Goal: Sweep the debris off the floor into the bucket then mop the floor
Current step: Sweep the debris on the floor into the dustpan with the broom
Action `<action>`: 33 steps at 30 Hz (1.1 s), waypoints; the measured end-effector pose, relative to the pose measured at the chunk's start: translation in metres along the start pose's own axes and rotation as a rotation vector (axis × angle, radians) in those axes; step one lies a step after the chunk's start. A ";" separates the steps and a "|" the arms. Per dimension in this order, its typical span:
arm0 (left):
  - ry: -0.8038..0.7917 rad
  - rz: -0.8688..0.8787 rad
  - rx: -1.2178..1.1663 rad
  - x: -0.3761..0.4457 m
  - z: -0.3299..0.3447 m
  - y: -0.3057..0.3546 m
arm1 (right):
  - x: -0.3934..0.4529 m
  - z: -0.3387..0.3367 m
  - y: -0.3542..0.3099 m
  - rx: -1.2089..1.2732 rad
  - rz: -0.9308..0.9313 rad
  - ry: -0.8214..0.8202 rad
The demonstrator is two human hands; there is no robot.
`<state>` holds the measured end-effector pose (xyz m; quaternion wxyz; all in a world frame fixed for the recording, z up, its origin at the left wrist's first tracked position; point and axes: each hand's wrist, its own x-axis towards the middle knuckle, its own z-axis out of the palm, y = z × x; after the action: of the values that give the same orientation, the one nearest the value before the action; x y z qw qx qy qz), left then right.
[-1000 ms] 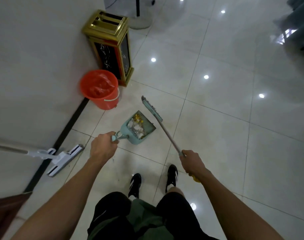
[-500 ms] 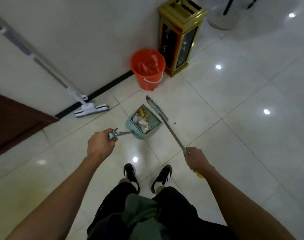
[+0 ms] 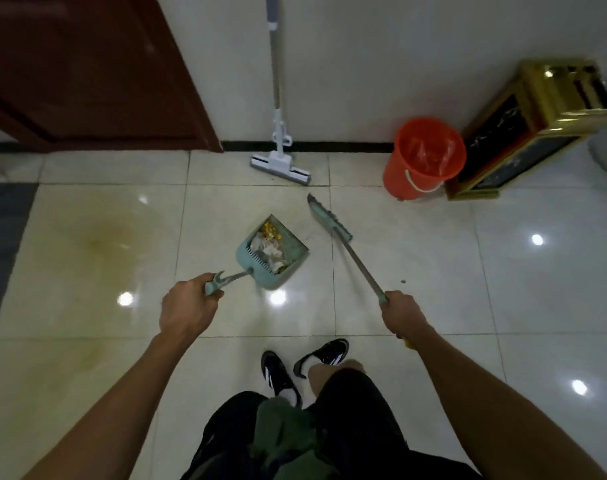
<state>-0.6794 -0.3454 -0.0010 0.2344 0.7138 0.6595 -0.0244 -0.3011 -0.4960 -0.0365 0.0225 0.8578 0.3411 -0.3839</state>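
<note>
A person stands on a glossy floor (image 3: 416, 265) of large pale tiles that mirror ceiling lights. The left hand (image 3: 187, 306) is curled tight around the forked plastic grip of a pale teal dustpan (image 3: 272, 252). The pan is a shallow, squarish plastic scoop with comb teeth along its back wall. It sits just ahead and to the right of that hand, on a thin metal rod. Inside the pan lies debris (image 3: 269, 245): crumpled whitish scraps and small yellow bits.

The right hand (image 3: 402, 315) grips the thin metal handle of a broom (image 3: 329, 218), fingers wrapped round it near its end. The handle slants forward and left from this hand to a narrow teal head, which is just right of the pan and apart from it. One small speck lies on the tile just ahead of the right hand.

Both forearms reach forward, bare, elbows low.

Well ahead of the right hand, by the white wall, stands a round orange plastic bucket (image 3: 425, 157) lined with a thin orange bag. Just right of it is a boxy gold-trimmed bin (image 3: 534, 126). A white flat mop (image 3: 279, 164) leans on the wall ahead of the pan. A dark brown door (image 3: 87, 71) is far ahead of the left hand.
</note>
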 end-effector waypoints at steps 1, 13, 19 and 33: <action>0.009 -0.038 -0.011 -0.007 0.000 -0.011 | 0.004 0.002 -0.007 -0.026 -0.011 -0.003; 0.097 -0.343 -0.016 -0.048 0.030 -0.028 | 0.093 -0.004 -0.064 -0.192 -0.113 -0.099; 0.099 -0.419 0.014 -0.051 0.047 0.002 | 0.105 0.010 -0.063 -0.242 -0.169 -0.233; 0.065 -0.426 0.046 -0.101 0.063 -0.010 | 0.033 0.041 -0.051 -0.307 -0.236 -0.369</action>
<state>-0.6843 -0.4621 -0.0251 0.1863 0.5640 0.8018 -0.0656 -0.3426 -0.4504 -0.0756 0.1693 0.7143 0.4830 -0.4774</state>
